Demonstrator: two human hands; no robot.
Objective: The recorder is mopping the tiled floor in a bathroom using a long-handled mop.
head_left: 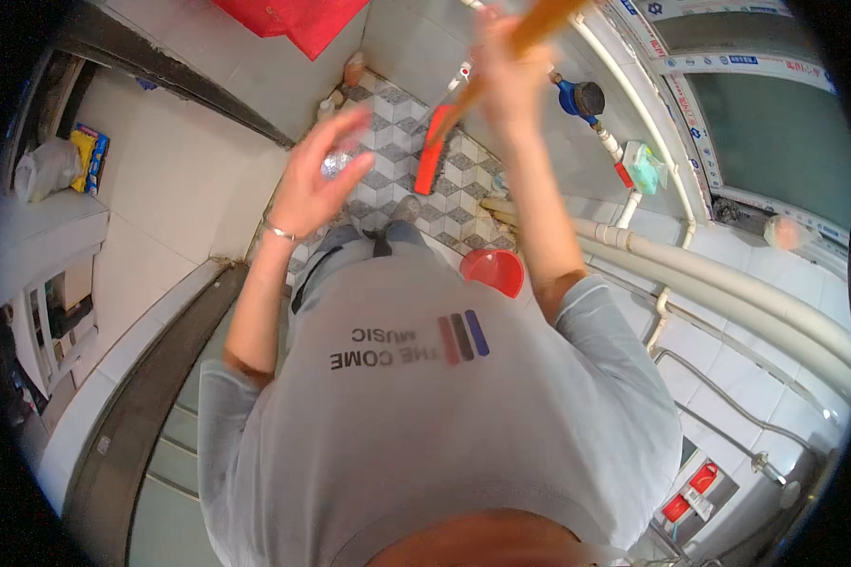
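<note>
My right hand is raised and wrapped round a long wooden handle, slightly smeared by motion. The handle slants down to a narrow red head at the patterned floor. Whether this long-handled tool is a brush or a squeegee, I cannot tell. My left hand, with a bracelet at its wrist, hovers to the left of the red head. Its thumb and fingers are apart, and the fingertips are blurred. A clear shiny thing shows between thumb and fingers; whether they touch it is unclear.
A red basin stands by my right forearm. Thick cream pipes and a blue water meter run along the right wall. Small bottles stand in the far corner, below a hanging red cloth. A dark-framed doorway lies left.
</note>
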